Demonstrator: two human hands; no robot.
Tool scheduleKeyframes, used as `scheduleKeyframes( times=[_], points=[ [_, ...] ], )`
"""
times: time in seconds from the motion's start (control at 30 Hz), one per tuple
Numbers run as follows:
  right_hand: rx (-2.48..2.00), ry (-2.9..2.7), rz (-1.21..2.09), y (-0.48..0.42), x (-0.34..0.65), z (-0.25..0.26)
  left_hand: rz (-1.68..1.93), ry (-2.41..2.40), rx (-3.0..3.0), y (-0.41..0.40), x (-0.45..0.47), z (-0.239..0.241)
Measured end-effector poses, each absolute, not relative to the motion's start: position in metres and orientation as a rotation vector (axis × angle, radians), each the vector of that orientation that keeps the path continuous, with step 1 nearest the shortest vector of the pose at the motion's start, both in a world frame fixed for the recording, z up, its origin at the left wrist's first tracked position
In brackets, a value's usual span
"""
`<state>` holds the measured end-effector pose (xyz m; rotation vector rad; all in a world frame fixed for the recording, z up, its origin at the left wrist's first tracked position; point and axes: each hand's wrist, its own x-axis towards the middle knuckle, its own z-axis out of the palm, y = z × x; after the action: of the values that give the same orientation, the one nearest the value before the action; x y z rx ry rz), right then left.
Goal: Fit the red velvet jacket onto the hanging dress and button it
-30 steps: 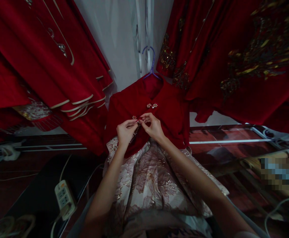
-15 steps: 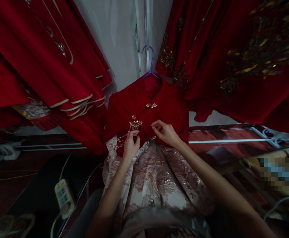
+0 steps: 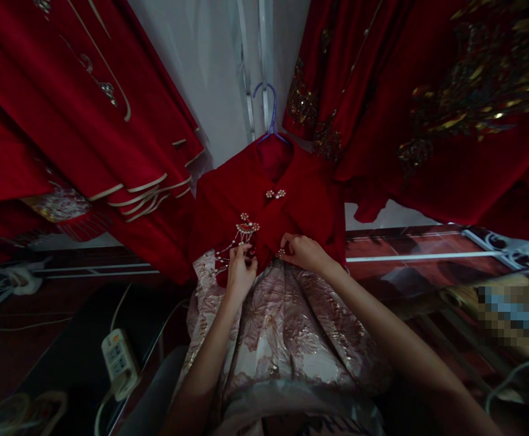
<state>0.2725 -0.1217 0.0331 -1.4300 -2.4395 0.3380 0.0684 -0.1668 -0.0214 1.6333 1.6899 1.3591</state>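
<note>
A red jacket with a pale, gold-patterned skirt below it hangs from a purple hanger. Fingers of my right hand are pinched on a small beaded clasp at the jacket's lower front. My left hand is curled at the tassel of a beaded brooch; what its fingertips hold is hidden. Strings of beads trail left from there. Higher up, a pearl flower clasp sits below the collar.
Red garments hang on the left, and red garments with gold embroidery on the right. A white power strip lies on a black surface at lower left. Behind runs a white rack bar.
My right hand has moved down from in front of the jacket and closed on the small clasp. My left hand stays by the brooch's tassel, its fingers shifted slightly. The view has moved a little.
</note>
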Motion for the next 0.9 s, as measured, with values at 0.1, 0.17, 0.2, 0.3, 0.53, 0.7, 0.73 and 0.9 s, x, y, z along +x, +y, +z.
scheduleKeyframes(
  times=[0.1, 0.17, 0.2, 0.3, 0.53, 0.7, 0.73, 0.9],
  points=[
    [-1.355, -2.414, 0.316, -0.118, 0.273, 0.032, 1.409, 1.586, 1.550, -0.165, 0.071, -0.026],
    [-1.291, -2.411, 0.344, -0.116, 0.274, 0.032, 1.418, 1.504, 1.505, -0.164, 0.074, -0.028],
    [-1.254, -2.409, 0.394, -0.115, 0.274, 0.031, 1.416, 1.472, 1.485, -0.164, 0.076, -0.029],
    [-1.115, -2.354, 0.658, -0.114, 0.273, 0.030, 1.389, 1.415, 1.437, -0.163, 0.080, -0.031],
    [-0.897, -2.088, 0.977, -0.119, 0.255, 0.026, 1.416, 1.354, 1.236, -0.160, 0.085, -0.025],
    [-0.986, -2.064, 0.870, -0.123, 0.249, 0.022, 1.494, 1.308, 1.136, -0.162, 0.088, -0.020],
    [-1.005, -2.067, 0.844, -0.124, 0.248, 0.022, 1.498, 1.300, 1.133, -0.162, 0.088, -0.020],
    [-1.088, -2.090, 0.690, -0.130, 0.243, 0.023, 1.504, 1.327, 1.160, -0.163, 0.086, -0.022]
  ],
)
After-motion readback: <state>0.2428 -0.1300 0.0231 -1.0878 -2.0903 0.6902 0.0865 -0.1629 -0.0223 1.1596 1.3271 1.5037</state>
